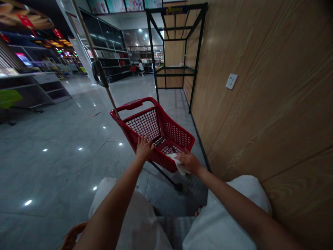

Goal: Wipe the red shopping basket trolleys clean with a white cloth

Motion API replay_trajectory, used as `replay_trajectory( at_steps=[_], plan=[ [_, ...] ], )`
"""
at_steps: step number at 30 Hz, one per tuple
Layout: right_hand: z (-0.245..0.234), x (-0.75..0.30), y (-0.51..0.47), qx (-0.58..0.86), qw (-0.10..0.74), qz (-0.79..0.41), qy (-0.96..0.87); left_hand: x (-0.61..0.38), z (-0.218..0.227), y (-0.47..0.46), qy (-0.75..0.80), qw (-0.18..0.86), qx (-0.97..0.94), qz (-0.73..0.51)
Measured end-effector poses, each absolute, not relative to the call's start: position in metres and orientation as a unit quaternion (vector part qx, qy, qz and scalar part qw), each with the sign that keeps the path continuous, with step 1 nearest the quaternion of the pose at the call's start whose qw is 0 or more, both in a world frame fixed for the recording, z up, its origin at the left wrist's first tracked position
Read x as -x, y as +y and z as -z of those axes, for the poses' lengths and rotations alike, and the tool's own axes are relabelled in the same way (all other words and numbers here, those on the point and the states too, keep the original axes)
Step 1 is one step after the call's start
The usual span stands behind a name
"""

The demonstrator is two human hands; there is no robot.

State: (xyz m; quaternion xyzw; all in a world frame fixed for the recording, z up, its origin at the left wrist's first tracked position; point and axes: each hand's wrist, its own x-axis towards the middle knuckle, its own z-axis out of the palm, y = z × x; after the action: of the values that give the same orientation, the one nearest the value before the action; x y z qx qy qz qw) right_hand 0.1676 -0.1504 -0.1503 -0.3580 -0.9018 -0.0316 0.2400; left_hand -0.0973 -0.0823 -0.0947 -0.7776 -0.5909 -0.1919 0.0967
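Right hand (189, 162) holds cloth (181, 169) at basket (179, 133); sign (176, 10) blurred

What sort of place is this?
Probably a supermarket or similar shop: there's a red shopping cart, long wall shelving holding goods, and a counter off to the left.

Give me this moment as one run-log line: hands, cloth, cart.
Left hand: on rim of red cart | Right hand: holding white cloth at cart's near end | Cart: on floor, beside wood wall
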Motion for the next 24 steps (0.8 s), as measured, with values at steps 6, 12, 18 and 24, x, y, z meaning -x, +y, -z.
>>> replay_trajectory(
  at_steps=[6,12,18,24],
  plan=[
    [0.158,-0.144,-0.153,0.352,0.244,0.055,-0.902,0.030,0.121,-0.139,-0.573,0.084,0.787,0.211],
    [0.154,-0.181,-0.133,0.392,0.223,0.049,-0.891,0.026,0.129,-0.159,-0.540,0.086,0.815,0.193],
    [0.159,-0.164,-0.149,0.395,0.224,0.052,-0.889,0.036,0.132,-0.164,-0.547,0.097,0.805,0.207],
    [0.155,-0.164,-0.162,0.386,0.203,0.058,-0.898,0.055,0.132,-0.185,-0.528,0.095,0.817,0.212]
  ],
)
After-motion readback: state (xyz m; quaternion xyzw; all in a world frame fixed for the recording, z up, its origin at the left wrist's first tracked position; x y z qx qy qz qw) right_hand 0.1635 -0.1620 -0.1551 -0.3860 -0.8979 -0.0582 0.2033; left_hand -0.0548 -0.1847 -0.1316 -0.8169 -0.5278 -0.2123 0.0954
